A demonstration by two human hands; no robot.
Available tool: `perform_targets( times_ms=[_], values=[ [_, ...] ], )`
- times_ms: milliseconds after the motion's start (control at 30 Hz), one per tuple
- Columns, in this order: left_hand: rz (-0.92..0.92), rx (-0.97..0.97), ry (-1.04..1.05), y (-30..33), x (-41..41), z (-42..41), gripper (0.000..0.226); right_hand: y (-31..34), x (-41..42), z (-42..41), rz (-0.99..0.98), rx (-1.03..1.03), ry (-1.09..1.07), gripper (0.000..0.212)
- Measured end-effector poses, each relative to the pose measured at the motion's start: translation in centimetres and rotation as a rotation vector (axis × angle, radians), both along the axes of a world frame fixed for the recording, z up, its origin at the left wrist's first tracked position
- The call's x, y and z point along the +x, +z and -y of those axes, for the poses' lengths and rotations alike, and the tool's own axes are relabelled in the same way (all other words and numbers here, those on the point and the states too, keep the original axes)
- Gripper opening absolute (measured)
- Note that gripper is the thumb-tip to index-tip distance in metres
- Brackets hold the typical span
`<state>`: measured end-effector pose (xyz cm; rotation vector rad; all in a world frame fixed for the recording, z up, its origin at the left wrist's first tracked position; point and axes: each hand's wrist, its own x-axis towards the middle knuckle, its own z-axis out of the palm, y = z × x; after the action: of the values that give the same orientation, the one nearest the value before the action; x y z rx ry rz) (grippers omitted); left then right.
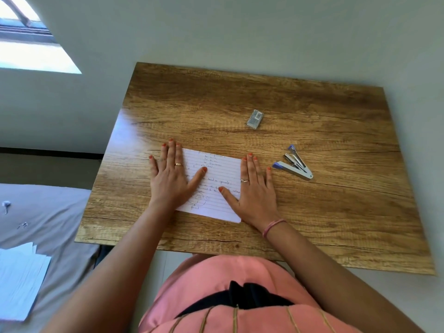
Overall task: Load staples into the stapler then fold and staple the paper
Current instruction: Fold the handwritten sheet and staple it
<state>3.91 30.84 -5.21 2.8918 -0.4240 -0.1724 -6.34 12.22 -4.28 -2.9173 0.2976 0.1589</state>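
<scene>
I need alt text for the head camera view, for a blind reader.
A person's left hand and right hand press flat on a lined handwritten paper sheet on a wooden table. An opened blue-and-silver stapler lies right of it; a small grey staple box lies farther back.

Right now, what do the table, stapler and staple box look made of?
Table: wood-look top, probably laminate; printed-looking grain, slight sheen near the window glare.
Stapler: lying open; silver arms look like metal, blue tips likely plastic.
Staple box: small, grey, semi-clear, so probably plastic; contents too small to tell.
</scene>
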Motion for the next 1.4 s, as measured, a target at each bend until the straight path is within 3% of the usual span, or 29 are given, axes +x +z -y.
perform_targets(
  times_ms=[133, 400, 533, 600, 700, 800, 900, 1167, 1400],
  values=[
    [0.010, -0.073, 0.096, 0.4, -0.1, 0.4, 0.093, 0.1, 0.1, -0.2, -0.016, -0.007, -0.008, 0.096],
    [-0.062, -0.402, 0.377, 2.5, 1.0, 2.3, 0.054, 0.5, 0.2, -0.4, -0.061, -0.008, -0.032, 0.099],
    [-0.050, -0.479, 0.456, 2.2, 0.9, 3.4, 0.047, 2.7, 0.3, 0.9, -0.084, 0.136, 0.023, 0.092],
    [-0.003, -0.519, 0.449, 1.7, 0.7, 3.5, 0.043, 4.5, -0.1, 2.5, 0.039, 0.214, 0.019, 0.074],
    [0.023, -0.574, 0.416, 1.4, 0.6, 3.8, 0.036, 6.1, -0.7, 6.4, 0.283, 0.122, -0.112, 0.055],
    [0.016, -0.594, 0.374, 1.7, 1.0, 4.4, 0.032, 5.6, -1.1, 10.4, 0.161, 0.131, -0.317, 0.078],
    [-0.010, -0.596, 0.294, 1.8, 1.8, 5.2, 0.031, 4.1, -1.2, 12.4, 0.039, 0.185, -0.351, 0.090],
    [-0.012, -0.586, 0.125, 2.2, 3.0, 7.0, 0.027, 2.6, 0.0, 12.5, 0.108, 0.199, -0.324, 0.063],
    [-0.048, -0.552, -0.021, 2.3, 4.3, 7.5, 0.028, 3.2, 0.6, 12.3, 0.214, 0.559, -0.349, 0.042]
  ],
)
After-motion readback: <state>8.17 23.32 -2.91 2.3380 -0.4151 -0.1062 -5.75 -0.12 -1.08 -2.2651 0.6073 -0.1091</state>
